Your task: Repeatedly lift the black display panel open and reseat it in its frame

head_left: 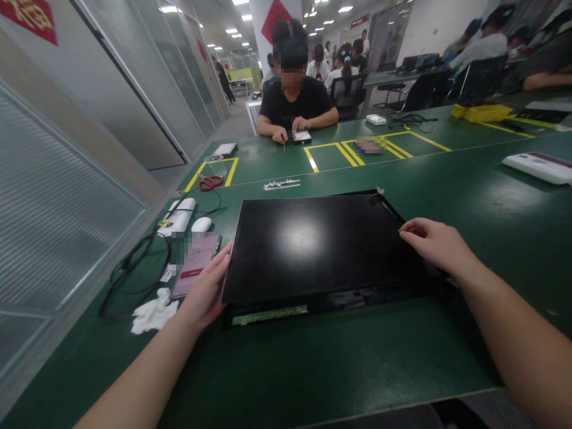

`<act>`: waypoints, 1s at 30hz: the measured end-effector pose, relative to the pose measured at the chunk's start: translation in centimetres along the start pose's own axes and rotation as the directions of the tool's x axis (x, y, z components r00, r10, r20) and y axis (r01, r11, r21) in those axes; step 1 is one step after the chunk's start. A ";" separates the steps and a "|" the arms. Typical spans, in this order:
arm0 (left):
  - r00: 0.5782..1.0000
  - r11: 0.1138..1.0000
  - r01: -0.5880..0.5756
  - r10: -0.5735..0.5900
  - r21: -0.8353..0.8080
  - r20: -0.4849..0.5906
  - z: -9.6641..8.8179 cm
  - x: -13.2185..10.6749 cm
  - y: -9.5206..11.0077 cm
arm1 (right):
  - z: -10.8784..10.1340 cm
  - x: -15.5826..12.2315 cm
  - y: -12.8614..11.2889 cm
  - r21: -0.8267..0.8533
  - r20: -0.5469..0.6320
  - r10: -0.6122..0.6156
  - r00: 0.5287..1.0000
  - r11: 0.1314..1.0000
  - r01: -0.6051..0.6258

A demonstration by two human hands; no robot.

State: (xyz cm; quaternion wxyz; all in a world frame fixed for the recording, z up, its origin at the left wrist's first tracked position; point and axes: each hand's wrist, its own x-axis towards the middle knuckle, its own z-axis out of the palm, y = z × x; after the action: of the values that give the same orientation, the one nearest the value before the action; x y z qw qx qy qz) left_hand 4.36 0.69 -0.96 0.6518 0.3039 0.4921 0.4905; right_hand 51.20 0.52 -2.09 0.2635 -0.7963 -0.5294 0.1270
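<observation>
A dark flat screen panel [286,250] lies slightly askew over a black frame [339,300], its left side raised above the frame. Along the frame's near side runs a green strip [270,314]. My left hand [210,292] grips the panel's left edge, thumb on top and the other fingers underneath. At the right edge of panel and frame, my right hand [431,241] is closed, thumb and forefinger pinched together. Whatever is between those fingertips is too small to make out. A light reflection shows on the panel's surface.
Left of the panel are a phone [196,265], a white mouse [202,224], crumpled tissue [154,311], black cable [129,262] and red-handled scissors [210,183]. Small white strips [281,185] lie beyond it. Across the green table [339,369] a person [292,101] handles a small drive.
</observation>
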 end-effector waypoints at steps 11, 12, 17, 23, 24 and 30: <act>1.000 1.000 0.001 -0.001 0.000 -0.002 -0.1 0.1 -0.1 | 0.0 0.0 0.2 -0.028 -0.010 -0.011 1.000 1.000 0.011; 1.000 1.000 0.003 -0.003 -0.004 -0.006 0.0 0.1 -0.1 | -0.1 0.0 0.2 -0.029 -0.016 -0.014 1.000 0.999 0.013; 1.000 1.000 0.011 -0.011 -0.016 -0.025 0.2 0.1 0.0 | -0.2 0.1 0.1 -0.058 -0.008 -0.014 1.000 0.998 0.013; 1.000 0.999 -0.006 0.006 -0.050 -0.003 0.3 0.1 -0.1 | -0.5 -0.1 -0.6 -0.116 0.033 0.009 0.999 0.993 -0.005; 1.000 0.999 -0.012 0.012 -0.049 0.006 0.3 0.2 -0.2 | -0.6 -0.2 -0.7 -0.128 0.039 0.025 0.999 0.992 -0.020; 1.000 0.999 -0.022 0.023 -0.042 0.007 0.4 0.2 -0.3 | -0.7 -0.3 -1.2 -0.149 0.043 0.059 0.997 0.988 -0.052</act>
State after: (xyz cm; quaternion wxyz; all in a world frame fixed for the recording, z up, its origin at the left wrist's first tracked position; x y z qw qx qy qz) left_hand 4.83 0.77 -1.17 0.6542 0.2975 0.4759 0.5070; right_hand 50.52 0.42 -0.87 0.1876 -0.8248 -0.5211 0.1136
